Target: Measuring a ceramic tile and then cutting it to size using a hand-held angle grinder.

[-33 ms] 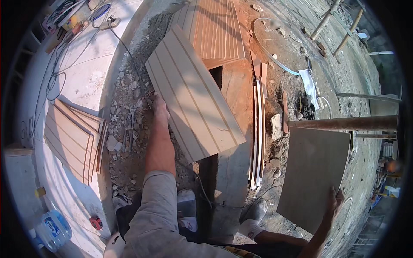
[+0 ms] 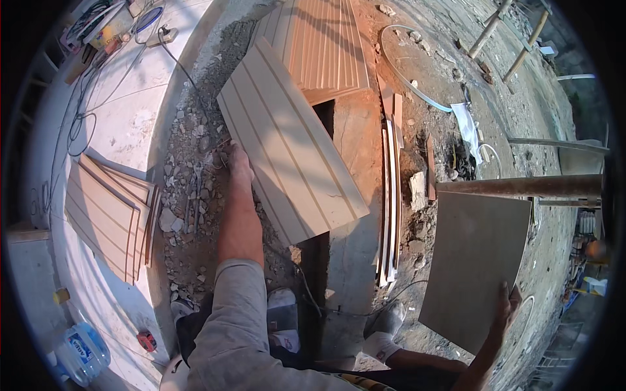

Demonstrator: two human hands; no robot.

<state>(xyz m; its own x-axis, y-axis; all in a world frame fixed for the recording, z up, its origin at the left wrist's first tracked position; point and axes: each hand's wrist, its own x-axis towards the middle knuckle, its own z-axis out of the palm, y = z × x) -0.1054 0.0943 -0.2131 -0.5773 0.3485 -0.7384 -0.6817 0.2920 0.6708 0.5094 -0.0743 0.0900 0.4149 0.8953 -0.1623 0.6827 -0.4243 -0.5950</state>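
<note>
My left hand grips the left edge of a beige striped board, which lies tilted over a concrete ledge, partly covering a stack of similar ribbed boards. My right hand holds a plain grey-brown board by its right edge, at the lower right. At the left, several striped panels rest on a white concrete slab. The fingertips of my left hand are partly hidden at the board's edge.
Long strips lie along the ledge. A rusty pipe, wooden posts and a hose are at the right. Rubble fills the trench. Cables, a water bottle and a red tape measure are on the left.
</note>
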